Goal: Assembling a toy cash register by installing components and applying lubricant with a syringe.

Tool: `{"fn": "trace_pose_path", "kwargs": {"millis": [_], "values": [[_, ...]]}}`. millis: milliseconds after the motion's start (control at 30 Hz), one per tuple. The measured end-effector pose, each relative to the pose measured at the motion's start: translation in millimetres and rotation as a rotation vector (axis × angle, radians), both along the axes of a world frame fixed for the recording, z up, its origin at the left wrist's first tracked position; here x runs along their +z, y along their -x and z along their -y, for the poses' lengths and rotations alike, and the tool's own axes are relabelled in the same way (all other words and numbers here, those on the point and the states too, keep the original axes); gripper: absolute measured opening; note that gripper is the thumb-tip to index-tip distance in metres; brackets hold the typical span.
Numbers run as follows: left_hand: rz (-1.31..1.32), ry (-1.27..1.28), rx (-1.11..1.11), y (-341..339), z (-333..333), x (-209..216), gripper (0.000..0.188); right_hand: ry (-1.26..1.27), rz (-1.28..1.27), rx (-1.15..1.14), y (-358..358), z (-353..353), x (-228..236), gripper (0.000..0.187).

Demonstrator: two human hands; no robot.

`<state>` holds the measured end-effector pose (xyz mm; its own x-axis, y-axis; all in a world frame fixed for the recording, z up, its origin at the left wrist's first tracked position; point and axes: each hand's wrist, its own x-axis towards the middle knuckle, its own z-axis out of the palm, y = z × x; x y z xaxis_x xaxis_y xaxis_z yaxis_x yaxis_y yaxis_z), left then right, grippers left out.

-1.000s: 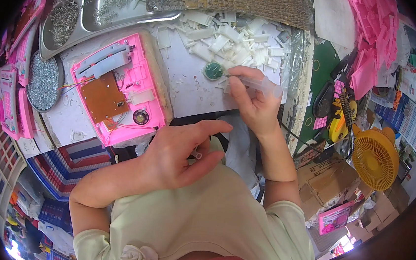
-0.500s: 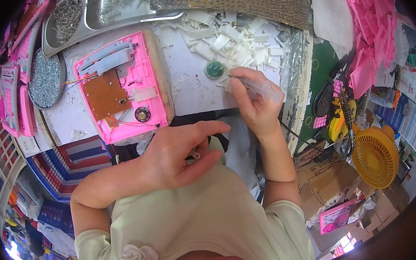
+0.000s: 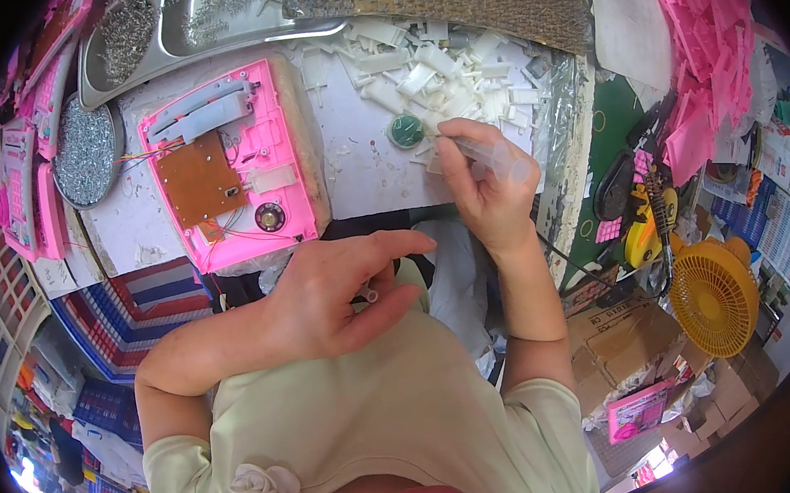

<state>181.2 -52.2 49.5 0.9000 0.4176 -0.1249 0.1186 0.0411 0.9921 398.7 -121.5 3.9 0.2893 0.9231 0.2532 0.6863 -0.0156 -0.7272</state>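
Note:
In the fingers of my right hand (image 3: 493,194) is a clear plastic syringe (image 3: 488,154), tilted, with its wide end toward the right. Its narrow end is by my fingertips, just right of a small round pot (image 3: 406,132) with dark green contents. My left hand (image 3: 330,288) is in front of my chest, index finger stretched to the right. Between its thumb and curled fingers, the end of a small translucent tube (image 3: 368,294) pokes out; the rest of it is hidden. Left of the pot lies an open pink plastic toy housing (image 3: 278,133) with a brown circuit board (image 3: 199,181) and a round speaker (image 3: 270,217).
White plastic parts (image 3: 438,72) are heaped beyond the pot. A metal tray (image 3: 165,34) and a round dish (image 3: 89,149) hold small metal pieces. More pink housings (image 3: 30,177) stand at the left. At the right are a yellow fan (image 3: 713,295) and a cardboard box (image 3: 626,342).
My right hand and the syringe have shifted slightly, the syringe's wide end turning a little toward me. My left hand has hardly moved.

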Motion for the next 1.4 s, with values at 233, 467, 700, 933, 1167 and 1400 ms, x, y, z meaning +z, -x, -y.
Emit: {"fn": "trace_pose_path", "kwargs": {"millis": [233, 467, 700, 933, 1167, 1400], "values": [[-0.006, -0.018, -0.004, -3.9, 0.0, 1.3, 0.041, 0.048, -0.148, 0.028, -1.2, 1.1, 6.9, 0.012], [-0.042, -0.007, 0.006, 0.7, -0.6, 2.6, 0.041, 0.083, -0.228, -0.043, -1.2, -0.4, 0.5, 0.01], [-0.033, -0.189, -0.06, 0.5, -12.0, 35.6, 0.036, 0.051, -0.624, -0.203, -4.1, 24.3, 36.8, 0.016], [0.399, -0.392, -0.103, -45.4, -64.0, 109.0, 0.026, -0.183, -0.365, -0.077, -30.7, 72.3, 116.5, 0.016], [0.629, -0.496, -0.233, -53.5, -33.9, 168.2, 0.032, -0.477, 0.114, -0.193, -7.4, 170.2, 307.9, 0.025], [0.742, -0.489, -0.373, -35.5, -6.9, 166.9, 0.032, -0.338, 0.992, -0.744, 49.3, 170.1, 573.8, 0.031]]}}
